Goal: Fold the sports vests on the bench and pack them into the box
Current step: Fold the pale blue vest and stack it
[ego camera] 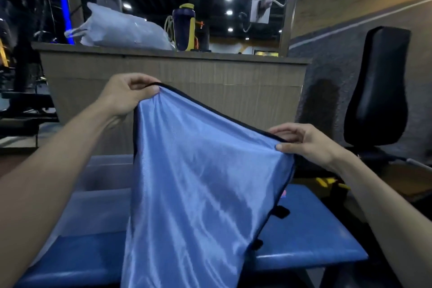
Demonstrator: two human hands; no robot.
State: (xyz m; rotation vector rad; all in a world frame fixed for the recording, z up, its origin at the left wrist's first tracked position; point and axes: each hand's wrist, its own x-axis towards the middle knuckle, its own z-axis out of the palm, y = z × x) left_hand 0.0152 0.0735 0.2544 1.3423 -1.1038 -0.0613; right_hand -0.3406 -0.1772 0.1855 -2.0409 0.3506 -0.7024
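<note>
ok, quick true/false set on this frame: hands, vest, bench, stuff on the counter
1. Both hands pinch the vest's top edge. True: the left hand and right hand each hold the dark-trimmed edge of the blue vest.
2. The vest lies flat and folded on the bench. False: it hangs held up above the blue bench.
3. A bottle with a yellow lid stands on the counter behind. True: the bottle is upright there.
4. The left hand is lower than the right. False: the left is held higher.
5. The vest is red. False: it is shiny light blue.
</note>
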